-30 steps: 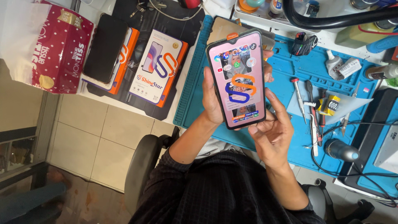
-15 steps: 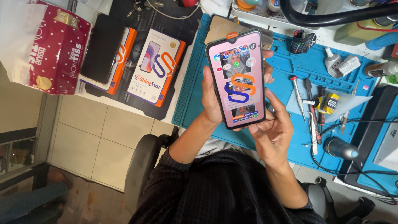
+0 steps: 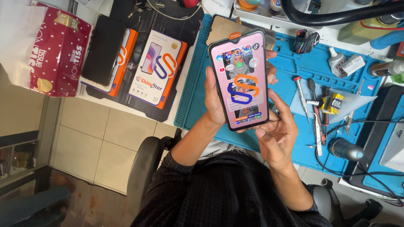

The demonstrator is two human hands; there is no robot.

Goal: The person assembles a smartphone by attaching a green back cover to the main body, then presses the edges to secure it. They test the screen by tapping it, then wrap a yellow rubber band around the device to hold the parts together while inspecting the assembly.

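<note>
A black smartphone (image 3: 240,80) with a lit pink screen is held upright over the blue work mat (image 3: 290,71). My left hand (image 3: 213,98) grips its left edge and back, fingertips showing at the right side. My right hand (image 3: 275,128) cups the phone's lower right corner, thumb resting by the bottom edge of the screen. A dark sleeve covers my forearms below.
Two orange and white phone boxes (image 3: 156,67) lie on a black mat at the left, a dark phone (image 3: 103,48) resting on one. A red tissue box (image 3: 57,50) stands at far left. Screwdrivers and tweezers (image 3: 313,105), a tape roll (image 3: 334,103) and cables crowd the mat's right side.
The phone and both hands stay almost still; the view has shifted very slightly.
</note>
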